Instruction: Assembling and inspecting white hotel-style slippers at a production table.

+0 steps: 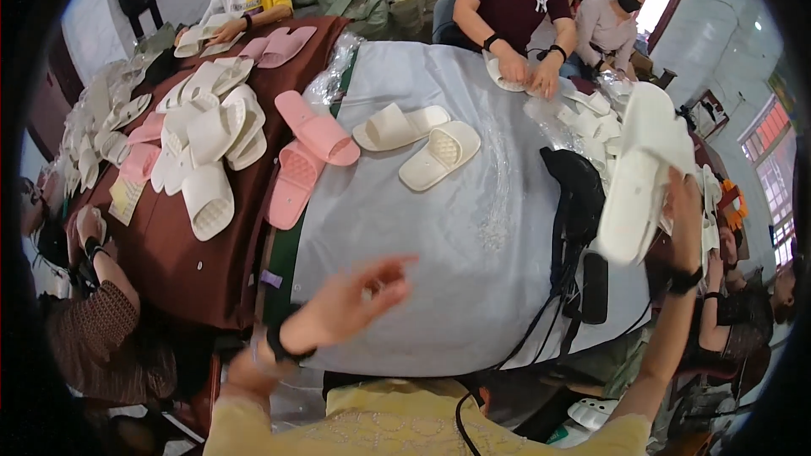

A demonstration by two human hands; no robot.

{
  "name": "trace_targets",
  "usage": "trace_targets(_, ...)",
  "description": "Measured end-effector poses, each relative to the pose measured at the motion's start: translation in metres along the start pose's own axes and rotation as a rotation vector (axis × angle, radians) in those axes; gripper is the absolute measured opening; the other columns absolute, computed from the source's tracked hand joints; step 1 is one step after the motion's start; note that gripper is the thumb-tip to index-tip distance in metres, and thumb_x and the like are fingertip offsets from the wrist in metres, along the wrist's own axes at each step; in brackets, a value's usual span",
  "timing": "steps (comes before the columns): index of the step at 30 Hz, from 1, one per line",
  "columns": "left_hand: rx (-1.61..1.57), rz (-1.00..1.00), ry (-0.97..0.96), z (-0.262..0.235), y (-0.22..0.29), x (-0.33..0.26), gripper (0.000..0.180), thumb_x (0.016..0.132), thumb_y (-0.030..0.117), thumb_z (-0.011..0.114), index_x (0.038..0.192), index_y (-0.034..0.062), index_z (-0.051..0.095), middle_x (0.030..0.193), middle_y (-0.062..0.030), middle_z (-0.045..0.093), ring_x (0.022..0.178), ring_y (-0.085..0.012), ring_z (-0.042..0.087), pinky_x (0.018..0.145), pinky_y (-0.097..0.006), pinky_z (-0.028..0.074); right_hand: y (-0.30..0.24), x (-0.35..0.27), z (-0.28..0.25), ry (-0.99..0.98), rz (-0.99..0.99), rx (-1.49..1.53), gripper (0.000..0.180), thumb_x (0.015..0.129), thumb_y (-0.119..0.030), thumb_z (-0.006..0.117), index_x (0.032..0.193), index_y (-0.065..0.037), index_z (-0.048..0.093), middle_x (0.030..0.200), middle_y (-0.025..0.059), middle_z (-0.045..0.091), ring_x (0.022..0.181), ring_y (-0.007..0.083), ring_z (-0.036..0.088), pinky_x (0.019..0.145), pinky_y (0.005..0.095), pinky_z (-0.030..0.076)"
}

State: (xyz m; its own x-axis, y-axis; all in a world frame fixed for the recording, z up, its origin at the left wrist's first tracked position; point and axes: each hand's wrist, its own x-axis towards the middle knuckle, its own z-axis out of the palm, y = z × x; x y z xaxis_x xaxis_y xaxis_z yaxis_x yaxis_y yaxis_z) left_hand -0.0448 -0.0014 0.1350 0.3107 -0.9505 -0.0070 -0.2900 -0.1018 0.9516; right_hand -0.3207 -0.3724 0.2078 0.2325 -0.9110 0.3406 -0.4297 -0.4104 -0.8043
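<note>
At the right, my right hand is closed on a white slipper, raised upright above the table's right side. Whether a second slipper is pressed against it I cannot tell. My left hand hovers over the near part of the silver-grey table cover, its fingers apart with nothing in them, slightly blurred. Beyond it lie two cream slippers side by side at angles. To their left, one pink slipper rests partly across another pink slipper.
A brown-covered table at left bears a pile of white slippers. A black bag, a black device and cables lie near my right arm. Clear plastic wrapping sits far right. Several people work around the tables.
</note>
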Motion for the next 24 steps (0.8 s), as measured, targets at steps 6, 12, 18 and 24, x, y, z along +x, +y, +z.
trace_targets(6,0.199,-0.033,0.347,-0.006,-0.083,0.174,0.074,0.074,0.038,0.068,0.125,-0.0048,0.036,0.105,-0.0216,0.054,0.096,-0.0285,0.055,0.082,-0.036,0.045,0.076,0.054,-0.023,-0.089,0.231,0.226,0.024,0.087,-0.028,0.048,0.087,-0.005,0.050,0.062,-0.0063,0.036,0.050,0.0032,0.032,0.044,0.0192,0.029)
trace_targets(12,0.362,-0.633,0.841,-0.029,-0.125,0.296,0.094,0.069,0.045,0.068,0.127,-0.0129,0.021,0.123,-0.0277,0.038,0.116,-0.0389,0.039,0.092,-0.042,0.039,-0.017,-0.050,0.055,-0.617,0.039,0.235,0.032,0.091,-0.017,0.039,0.110,0.004,0.053,0.058,-0.0056,0.039,0.050,0.0048,0.041,0.047,0.0189,0.033)
trace_targets(18,0.466,-0.720,0.963,-0.029,-0.137,0.323,0.101,0.065,0.046,0.070,0.133,-0.0057,0.016,0.126,-0.0247,0.033,0.115,-0.0356,0.038,0.093,-0.041,0.040,-0.016,-0.074,0.150,-0.786,-0.226,0.050,0.030,0.087,-0.025,0.054,0.102,-0.001,0.059,0.061,0.0026,0.053,0.055,0.0132,0.050,0.051,0.0275,0.040)
trace_targets(24,0.307,-0.777,1.004,-0.045,-0.150,0.327,0.101,0.059,0.039,0.071,0.126,-0.0154,0.019,0.119,-0.0296,0.039,0.109,-0.0361,0.046,0.090,-0.041,0.042,0.007,-0.021,0.284,-0.796,-0.225,-0.485,0.050,0.081,-0.048,0.052,0.092,-0.001,0.064,0.088,0.0202,0.063,0.086,0.0349,0.060,0.072,0.0425,0.047)
